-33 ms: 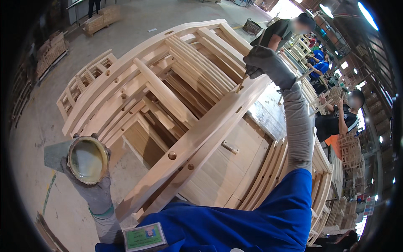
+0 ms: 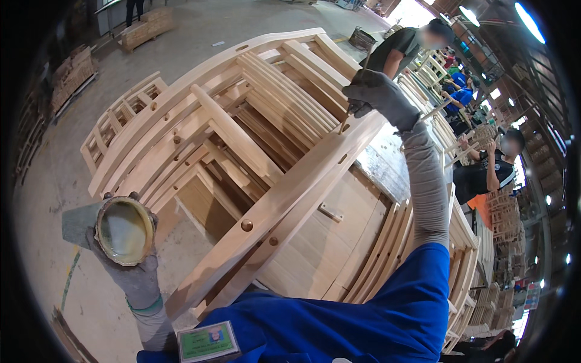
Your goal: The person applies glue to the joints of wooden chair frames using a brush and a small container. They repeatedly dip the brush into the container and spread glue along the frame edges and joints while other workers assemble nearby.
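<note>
Gloved in grey, my left hand (image 2: 138, 279) is wrapped round a small round tub (image 2: 124, 231) with a crusted rim and whitish liquid inside. It hangs left of the wooden frames. My right hand (image 2: 382, 100), also gloved, pinches a thin stick (image 2: 347, 119) that rises above the fist. The stick's lower end is at a slot near the far end of a pale curved wooden rail (image 2: 290, 187); whether it goes in cannot be made out. A round hole (image 2: 247, 225) shows at the rail's near end. A second rail (image 2: 287, 227) lies alongside.
Stacked curved frames with slats (image 2: 233, 130) spread beyond the rail. A plywood panel (image 2: 330, 245) carries a small wooden block (image 2: 331, 212). One person (image 2: 393, 54) stands just past my right hand; another (image 2: 487, 172) works at the right. A pallet of wood pieces (image 2: 75, 81) sits far left.
My right hand and the stick have shifted slightly left and down at the slot. The tub in my left hand has barely moved.
</note>
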Demonstrator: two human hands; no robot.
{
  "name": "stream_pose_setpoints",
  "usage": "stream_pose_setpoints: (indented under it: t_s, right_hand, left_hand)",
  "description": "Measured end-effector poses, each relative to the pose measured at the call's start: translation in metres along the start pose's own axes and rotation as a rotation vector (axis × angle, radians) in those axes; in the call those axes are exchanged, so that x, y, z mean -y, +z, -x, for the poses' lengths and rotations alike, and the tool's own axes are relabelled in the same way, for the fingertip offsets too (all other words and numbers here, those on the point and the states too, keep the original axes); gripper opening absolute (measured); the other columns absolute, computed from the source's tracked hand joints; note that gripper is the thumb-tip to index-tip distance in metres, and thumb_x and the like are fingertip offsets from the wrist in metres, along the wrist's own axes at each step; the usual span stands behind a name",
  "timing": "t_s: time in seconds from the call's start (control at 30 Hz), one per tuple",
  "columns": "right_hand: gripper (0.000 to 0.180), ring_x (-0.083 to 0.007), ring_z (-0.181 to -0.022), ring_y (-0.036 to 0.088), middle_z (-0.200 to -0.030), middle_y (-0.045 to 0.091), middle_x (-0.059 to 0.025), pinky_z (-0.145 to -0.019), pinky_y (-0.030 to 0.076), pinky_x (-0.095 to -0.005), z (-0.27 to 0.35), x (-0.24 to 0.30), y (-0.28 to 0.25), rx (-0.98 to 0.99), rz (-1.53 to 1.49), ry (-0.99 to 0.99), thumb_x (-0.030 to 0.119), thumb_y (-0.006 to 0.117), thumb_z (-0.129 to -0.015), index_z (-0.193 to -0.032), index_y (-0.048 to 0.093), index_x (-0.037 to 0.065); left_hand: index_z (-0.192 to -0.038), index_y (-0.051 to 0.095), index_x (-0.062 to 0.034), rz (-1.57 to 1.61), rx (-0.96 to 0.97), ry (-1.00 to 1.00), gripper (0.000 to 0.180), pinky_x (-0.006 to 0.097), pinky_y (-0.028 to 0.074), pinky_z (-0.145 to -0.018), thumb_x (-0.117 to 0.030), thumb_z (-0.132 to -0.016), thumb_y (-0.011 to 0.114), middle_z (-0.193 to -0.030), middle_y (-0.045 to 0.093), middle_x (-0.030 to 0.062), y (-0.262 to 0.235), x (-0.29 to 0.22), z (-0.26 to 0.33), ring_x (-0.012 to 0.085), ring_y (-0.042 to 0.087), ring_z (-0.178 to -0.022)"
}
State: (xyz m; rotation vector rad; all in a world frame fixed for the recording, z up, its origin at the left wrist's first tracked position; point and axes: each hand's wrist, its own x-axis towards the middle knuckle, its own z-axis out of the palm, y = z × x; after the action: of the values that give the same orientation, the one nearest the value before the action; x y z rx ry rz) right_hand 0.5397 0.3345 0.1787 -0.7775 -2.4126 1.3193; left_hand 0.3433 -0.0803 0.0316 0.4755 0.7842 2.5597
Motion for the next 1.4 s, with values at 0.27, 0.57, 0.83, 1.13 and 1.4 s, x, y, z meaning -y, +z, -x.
stream_pose_setpoints:
  t_s: [0.27, 0.57, 0.83, 1.13, 1.4]
  right_hand:
    - [0.02, -0.0112, -0.061, 0.063, -0.067, 0.061, -0.004, -0.058, 0.051, -0.0208, 0.003, 0.012, 0.002, 0.132, 0.209, -0.281, 0.018, 0.065, -0.08, -0.081, 0.057, -0.001]
    - [0.008, -0.0133, -0.062, 0.062, -0.071, 0.058, -0.0041, -0.058, 0.051, -0.0228, -0.003, 0.007, -0.013, 0.105, 0.517, -0.293, 0.011, 0.061, -0.08, -0.084, 0.059, 0.005]
    - [0.014, -0.0121, -0.065, 0.064, -0.073, 0.063, -0.0046, -0.059, 0.05, -0.0224, -0.008, 0.017, -0.017, 0.043, 0.408, 0.023, 0.014, 0.065, -0.079, -0.084, 0.059, 0.002]
    - [0.013, -0.012, -0.063, 0.062, -0.074, 0.061, -0.0058, -0.058, 0.051, -0.0238, -0.029, -0.003, -0.045, 0.411, 0.662, -1.185, 0.012, 0.06, -0.082, -0.081, 0.061, -0.001]
    - [0.018, -0.0123, -0.063, 0.064, -0.069, 0.062, -0.0048, -0.058, 0.053, -0.0232, -0.025, 0.001, -0.023, 0.274, 0.153, -0.24, 0.014, 0.067, -0.079, -0.08, 0.058, -0.001]
  left_hand:
    - [-0.136, 0.033, -0.0068, -0.259, -0.009, 0.088, 0.051, 0.047, 0.044, -0.095, -0.035, -0.094, 0.038, -0.133, 0.04, 0.0155, -0.009, 0.005, -0.004, 0.03, 0.039, -0.125]
    - [-0.133, 0.037, -0.006, -0.027, -0.045, 0.006, 0.05, 0.043, 0.046, -0.094, -0.035, -0.093, 0.045, -0.129, 0.04, 0.0243, 0.004, 0.006, -0.006, 0.0325, 0.046, -0.117]
    - [-0.134, 0.038, -0.0072, 0.08, -0.11, -0.124, 0.058, 0.047, 0.042, -0.096, -0.048, -0.092, 0.039, -0.132, 0.042, 0.0194, 0.004, 0.004, -0.005, 0.0292, 0.041, -0.122]
    - [-0.131, 0.04, -0.007, -0.049, 0.052, -0.025, 0.044, 0.045, 0.045, -0.095, -0.034, -0.096, 0.039, -0.133, 0.043, 0.0124, 0.028, 0.014, -0.003, 0.0335, 0.043, -0.121]
    - [-0.128, 0.044, -0.0115, -0.219, -0.119, 0.051, 0.046, 0.046, 0.042, -0.096, -0.042, -0.094, 0.04, -0.131, 0.045, 0.0069, 0.042, 0.017, 0.011, 0.0316, 0.043, -0.122]
